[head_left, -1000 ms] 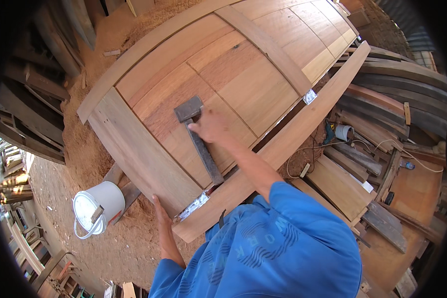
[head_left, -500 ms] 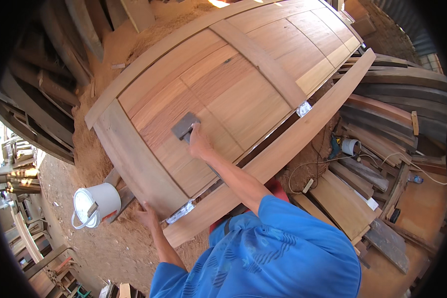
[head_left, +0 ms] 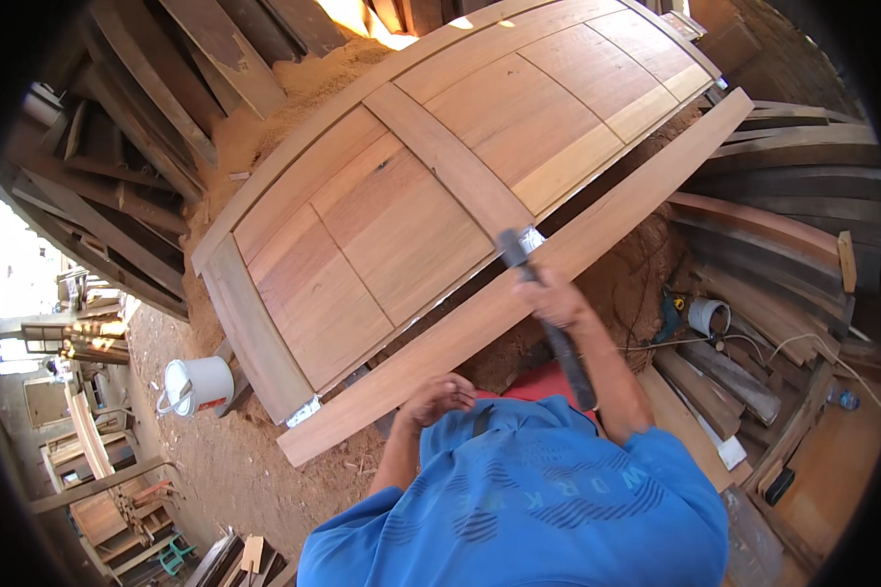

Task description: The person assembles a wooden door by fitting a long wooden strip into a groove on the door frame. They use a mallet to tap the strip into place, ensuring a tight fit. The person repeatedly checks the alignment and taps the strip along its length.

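Observation:
My right hand [head_left: 555, 299] is wrapped round the dark handle of a mallet [head_left: 568, 357], holding it over the near long plank. Its head points away from me, close to a silvery wrapped joint [head_left: 531, 239] on the panelled wooden door [head_left: 362, 235]. My left hand [head_left: 439, 397] is just off the near edge of the loose plank [head_left: 411, 374], in front of my shirt. Its fingers are loosely bent and somewhat apart, with nothing visible in them. The door lies flat, and a narrow dark gap separates it from the plank. Another silvery wrapped joint [head_left: 303, 411] shows at the door's near left corner.
A white bucket [head_left: 204, 383] stands left of the door. Stacked boards [head_left: 793, 205] fill the right side, with a small white pail [head_left: 709, 316] and a pale cable [head_left: 803, 338] near them. Timber [head_left: 147, 88] leans at the far left; sawdust covers the ground.
My right hand has lifted the mallet off the door panel and swung it right and back over the plank. My left hand has left the door's near left corner and moved right, toward my body.

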### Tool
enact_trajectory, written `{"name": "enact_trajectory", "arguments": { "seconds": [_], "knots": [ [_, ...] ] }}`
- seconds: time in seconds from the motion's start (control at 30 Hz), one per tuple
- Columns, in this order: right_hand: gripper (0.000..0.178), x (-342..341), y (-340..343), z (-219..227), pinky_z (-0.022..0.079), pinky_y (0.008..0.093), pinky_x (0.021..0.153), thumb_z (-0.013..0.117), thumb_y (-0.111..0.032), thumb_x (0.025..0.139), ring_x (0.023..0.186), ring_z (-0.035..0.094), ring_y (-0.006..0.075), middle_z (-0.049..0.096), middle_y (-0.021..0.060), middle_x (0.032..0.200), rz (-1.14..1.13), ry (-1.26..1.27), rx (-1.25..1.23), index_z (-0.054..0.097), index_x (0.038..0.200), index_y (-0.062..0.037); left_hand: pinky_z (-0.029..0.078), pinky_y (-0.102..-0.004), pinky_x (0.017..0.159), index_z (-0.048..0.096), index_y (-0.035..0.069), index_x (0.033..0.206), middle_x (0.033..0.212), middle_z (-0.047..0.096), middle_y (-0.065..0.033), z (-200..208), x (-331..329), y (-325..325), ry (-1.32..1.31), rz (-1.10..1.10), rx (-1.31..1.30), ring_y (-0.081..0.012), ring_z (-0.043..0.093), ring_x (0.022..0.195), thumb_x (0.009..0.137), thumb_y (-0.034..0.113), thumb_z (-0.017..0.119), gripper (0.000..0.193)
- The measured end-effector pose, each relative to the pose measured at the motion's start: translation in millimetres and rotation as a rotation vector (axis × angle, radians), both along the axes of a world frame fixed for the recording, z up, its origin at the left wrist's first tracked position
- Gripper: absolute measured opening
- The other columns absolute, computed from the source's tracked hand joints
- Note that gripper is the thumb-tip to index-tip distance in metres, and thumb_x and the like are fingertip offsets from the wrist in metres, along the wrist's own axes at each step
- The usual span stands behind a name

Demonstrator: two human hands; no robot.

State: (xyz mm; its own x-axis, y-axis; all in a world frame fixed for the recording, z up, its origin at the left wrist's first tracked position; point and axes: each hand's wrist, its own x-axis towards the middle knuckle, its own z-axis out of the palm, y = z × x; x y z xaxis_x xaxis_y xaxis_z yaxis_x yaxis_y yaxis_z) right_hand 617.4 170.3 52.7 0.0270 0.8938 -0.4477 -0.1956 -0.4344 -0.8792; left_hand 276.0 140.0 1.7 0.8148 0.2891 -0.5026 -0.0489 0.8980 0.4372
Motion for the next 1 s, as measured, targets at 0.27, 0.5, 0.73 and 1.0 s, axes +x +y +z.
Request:
{"name": "enact_trajectory", "arguments": {
  "seconds": [0.27,0.5,0.73,1.0],
  "knots": [
    [0.015,175,-54,-32,0.047,0.0238,0.05,0.067,-0.018,0.086,0.058,0.054,0.0084,0.053,-0.0005,0.072,-0.881,0.122,0.054,0.057,0.091,-0.0074,0.053,-0.0452,0.094,0.057,-0.008,0.119,0.118,0.063,-0.0238,28,72,50,-0.081,0.075,-0.024,-0.0314,0.064,0.108,0.092,0.039,0.059,0.053],
    [0.024,243,-126,-77,0.046,0.027,0.048,0.063,-0.027,0.093,0.055,0.051,0.0111,0.051,-0.0014,0.066,-1.132,0.222,-0.169,0.052,0.079,-0.0122,0.063,-0.0352,0.069,0.057,-0.008,0.113,0.099,0.069,-0.0202,-49,54,23,-0.077,-0.184,-0.53,-0.0271,0.072,0.085,0.1,0.029,0.049,0.04],
    [0.026,263,-152,-148,0.046,0.0277,0.046,0.061,-0.033,0.092,0.052,0.052,0.0131,0.052,-0.0009,0.065,-1.012,0.364,-0.569,0.054,0.078,-0.0129,0.062,-0.0343,0.074,0.057,-0.004,0.115,0.101,0.07,-0.0171,-164,25,-97,0.016,0.296,-0.755,-0.0237,0.071,0.09,0.101,0.016,0.051,0.025],
    [0.026,290,-99,-199,0.05,0.0274,0.053,0.058,-0.034,0.095,0.062,0.057,0.0122,0.057,-0.0022,0.071,-0.769,0.569,-0.727,0.06,0.093,-0.0078,0.055,-0.0437,0.094,0.054,0.004,0.127,0.122,0.063,-0.012,-262,179,28,0.077,1.411,-0.623,-0.0268,0.061,0.112,0.097,0.033,0.056,0.041]
  ]
}}
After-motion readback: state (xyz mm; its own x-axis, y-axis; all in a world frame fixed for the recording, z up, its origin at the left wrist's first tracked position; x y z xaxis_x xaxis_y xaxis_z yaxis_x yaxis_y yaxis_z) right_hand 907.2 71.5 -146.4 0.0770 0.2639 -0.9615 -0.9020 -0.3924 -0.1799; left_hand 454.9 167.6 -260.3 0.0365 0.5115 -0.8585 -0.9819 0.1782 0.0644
